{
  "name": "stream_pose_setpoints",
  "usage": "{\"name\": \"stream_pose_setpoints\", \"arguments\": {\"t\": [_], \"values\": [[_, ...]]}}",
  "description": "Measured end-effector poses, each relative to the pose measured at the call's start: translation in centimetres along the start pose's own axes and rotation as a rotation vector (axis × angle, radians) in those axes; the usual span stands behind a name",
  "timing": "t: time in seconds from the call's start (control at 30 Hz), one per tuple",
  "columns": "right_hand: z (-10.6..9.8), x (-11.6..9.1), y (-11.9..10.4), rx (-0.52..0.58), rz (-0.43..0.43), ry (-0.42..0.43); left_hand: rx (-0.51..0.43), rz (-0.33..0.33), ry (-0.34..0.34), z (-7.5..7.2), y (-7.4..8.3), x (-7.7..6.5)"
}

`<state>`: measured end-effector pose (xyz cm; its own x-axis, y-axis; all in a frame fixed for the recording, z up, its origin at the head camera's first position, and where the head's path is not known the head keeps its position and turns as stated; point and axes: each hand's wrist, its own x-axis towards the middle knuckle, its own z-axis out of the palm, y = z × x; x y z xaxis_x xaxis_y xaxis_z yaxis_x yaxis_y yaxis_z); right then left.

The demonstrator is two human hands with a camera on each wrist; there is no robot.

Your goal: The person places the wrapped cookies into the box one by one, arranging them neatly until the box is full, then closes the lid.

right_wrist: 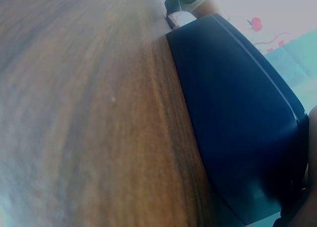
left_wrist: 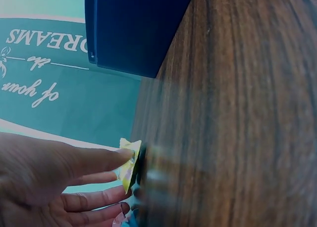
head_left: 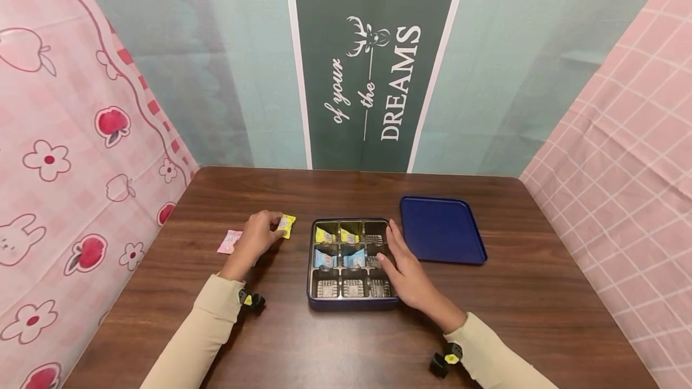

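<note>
My left hand (head_left: 258,234) pinches a small yellow wrapped candy (head_left: 286,226) between thumb and fingers, close over the table to the left of a dark blue tin (head_left: 351,304). In the left wrist view the same yellow candy (left_wrist: 130,165) stands on edge at the fingertips. The tin has a divided tray of several compartments: yellow candies (head_left: 349,236) in two of the back row, blue candies (head_left: 354,259) in two of the middle row. My right hand (head_left: 408,275) rests along the tin's right rim with its fingers extended, the thumb reaching over the edge.
A pink wrapped candy (head_left: 229,242) lies by the left wrist, with a bit of blue wrapper partly hidden under the hand. The tin's blue lid (head_left: 443,230) lies flat at the right rear. Printed curtains (head_left: 238,77) stand behind the wooden table (head_left: 281,341) and at both sides.
</note>
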<state>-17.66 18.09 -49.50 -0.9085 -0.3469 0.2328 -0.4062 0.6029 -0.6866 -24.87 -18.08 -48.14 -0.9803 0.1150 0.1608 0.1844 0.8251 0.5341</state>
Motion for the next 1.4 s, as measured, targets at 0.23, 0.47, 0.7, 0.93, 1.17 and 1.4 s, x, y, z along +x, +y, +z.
{"name": "stream_pose_setpoints", "arguments": {"t": [0.23, 0.47, 0.7, 0.93, 1.17, 1.4], "values": [[0.1, 0.0, 0.1, -0.007, 0.003, 0.0, 0.044, 0.041, 0.03, 0.5, 0.3, -0.2], [0.1, -0.1, 0.1, -0.012, 0.002, 0.004, 0.033, 0.037, 0.003, 0.3, 0.4, -0.3], [0.2, -0.1, 0.1, -0.014, 0.006, 0.002, 0.021, 0.032, -0.049, 0.1, 0.4, -0.2], [0.1, 0.0, 0.1, -0.017, 0.006, 0.006, 0.009, 0.043, -0.096, 0.0, 0.6, -0.2], [0.1, 0.0, 0.0, -0.023, 0.004, 0.005, 0.059, 0.099, -0.082, -0.2, 0.3, -0.2], [0.1, -0.1, 0.0, -0.014, 0.0, 0.005, 0.232, 0.079, -0.005, -0.6, 0.2, -0.6]]}}
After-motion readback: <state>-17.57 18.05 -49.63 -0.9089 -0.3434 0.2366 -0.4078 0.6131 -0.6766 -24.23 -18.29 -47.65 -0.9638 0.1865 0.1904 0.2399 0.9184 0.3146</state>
